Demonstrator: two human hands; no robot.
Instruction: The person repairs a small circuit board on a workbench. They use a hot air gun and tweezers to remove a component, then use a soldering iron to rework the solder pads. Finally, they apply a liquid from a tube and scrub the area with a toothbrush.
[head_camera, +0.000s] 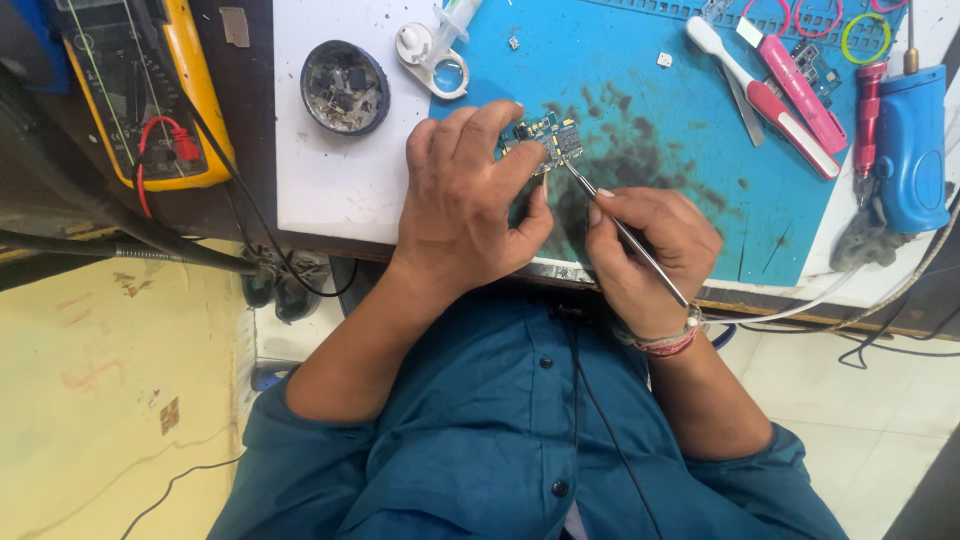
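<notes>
My left hand (465, 195) presses down on a small blue circuit board (545, 137) lying on the stained blue work mat (640, 100), fingers holding its near edge. My right hand (650, 245) grips a thin metal probe tool (625, 230) like a pen. The tool's tip touches the board's lower right corner. Both hands rest at the near edge of the bench, close together. My blue shirt fills the bottom of the view.
A round dark dish of small parts (345, 87) and a white magnifier (438, 55) lie left of the mat. Pink-and-white tools (790, 100), a blue hand-held device (912, 145) and rubber bands sit at right. A yellow multimeter (150, 90) lies far left, cables trailing.
</notes>
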